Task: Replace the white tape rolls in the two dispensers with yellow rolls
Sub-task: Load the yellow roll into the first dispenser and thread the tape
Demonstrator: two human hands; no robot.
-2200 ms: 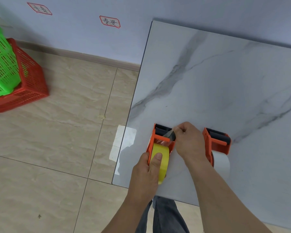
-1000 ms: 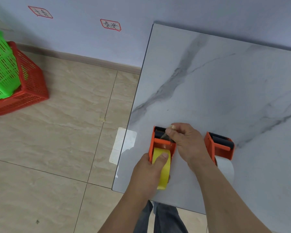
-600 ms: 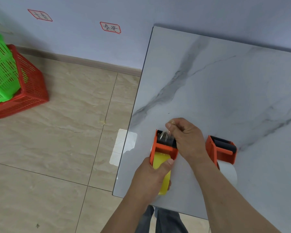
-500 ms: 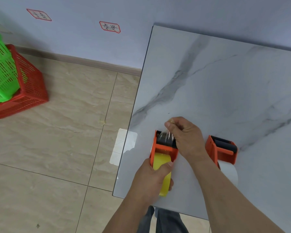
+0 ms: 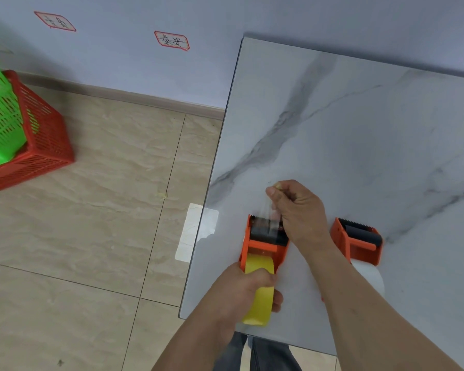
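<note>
An orange tape dispenser holding a yellow tape roll stands near the marble table's front left corner. My left hand grips the yellow roll and the dispenser's rear. My right hand pinches the free end of the tape, a shiny translucent strip stretched up from the dispenser's black roller past its toothed blade. To the right stands a second orange dispenser with a white roll, partly hidden by my right forearm.
The marble table stands against a pale wall, its left edge by the tiled floor. A red basket holding a green basket sits on the floor far left. A white patch lies on the floor at the table edge.
My right hand has drawn the tape end up and away from the blade, stretching a longer strip. My left hand has stayed on the yellow roll.
</note>
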